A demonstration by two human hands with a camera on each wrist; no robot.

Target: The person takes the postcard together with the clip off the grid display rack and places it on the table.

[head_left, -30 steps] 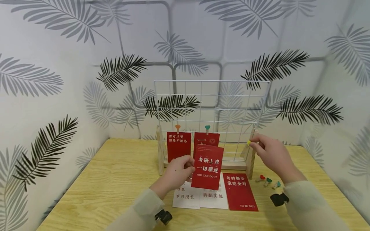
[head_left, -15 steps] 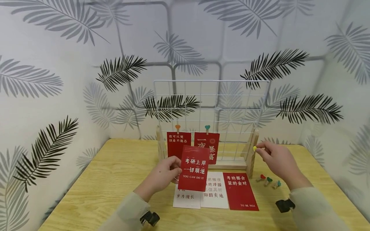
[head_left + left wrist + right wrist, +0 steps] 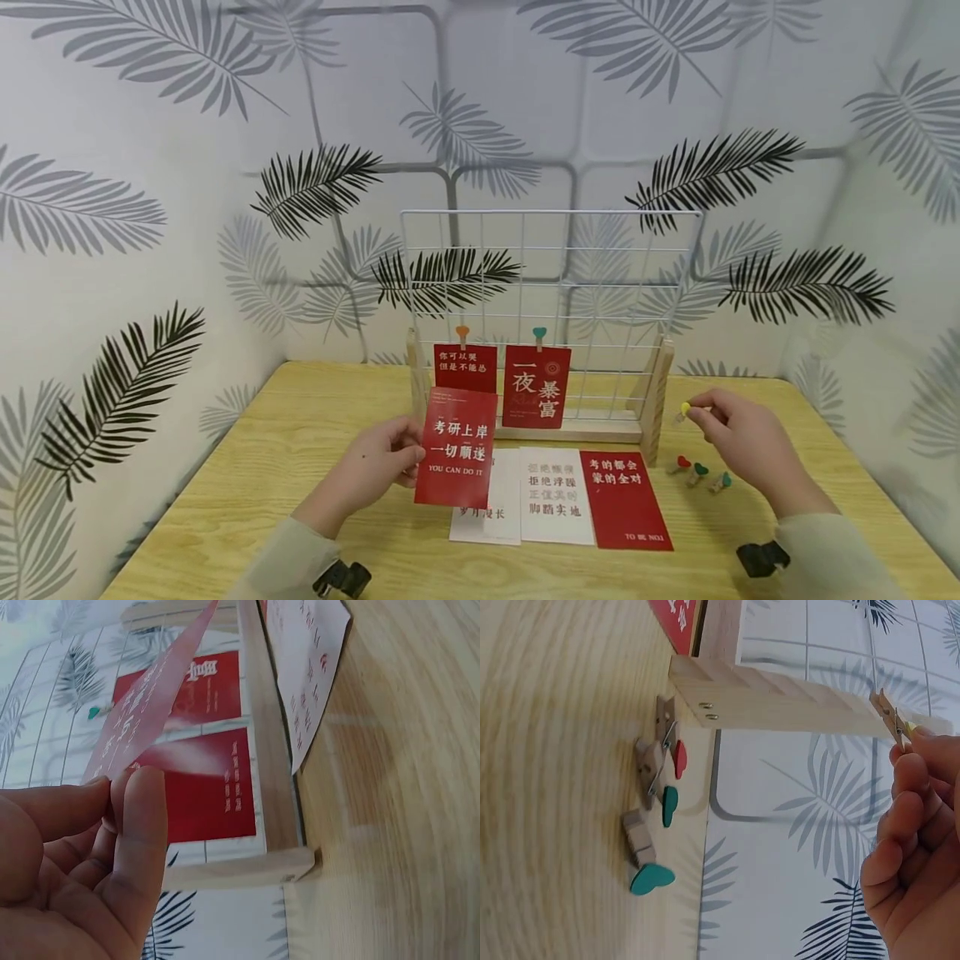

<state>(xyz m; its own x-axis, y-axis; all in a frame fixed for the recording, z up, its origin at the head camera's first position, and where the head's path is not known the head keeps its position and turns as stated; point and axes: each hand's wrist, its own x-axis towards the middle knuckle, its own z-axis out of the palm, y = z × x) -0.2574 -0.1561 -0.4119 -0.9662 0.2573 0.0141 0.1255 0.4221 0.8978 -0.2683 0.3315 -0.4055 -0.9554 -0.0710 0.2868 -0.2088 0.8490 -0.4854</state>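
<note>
My left hand (image 3: 375, 467) pinches a red card (image 3: 456, 446) with white lettering by its left edge, holding it upright in front of the rack. In the left wrist view, thumb and fingertips meet on the card's edge. My right hand (image 3: 738, 437) pinches a small wooden clothespin (image 3: 889, 718) with a yellow top, to the right of the rack. On the white wire grid rack (image 3: 600, 267), an orange-heart clothespin (image 3: 462, 335) holds one red card (image 3: 465, 367), partly hidden by the held card. Beside it a teal-heart clothespin (image 3: 539, 337) holds another red card (image 3: 537, 387).
Two white cards lie side by side on the table, the right one (image 3: 557, 496) fully seen. A red card (image 3: 626, 500) lies to their right. Several clothespins rest near the rack's right foot: red heart (image 3: 680, 759), dark green heart (image 3: 670, 806), teal heart (image 3: 652, 878).
My left hand has moved left with the red card, uncovering the second hanging card. My right hand has drawn right and down, away from the rack, with the yellow-topped clothespin.
</note>
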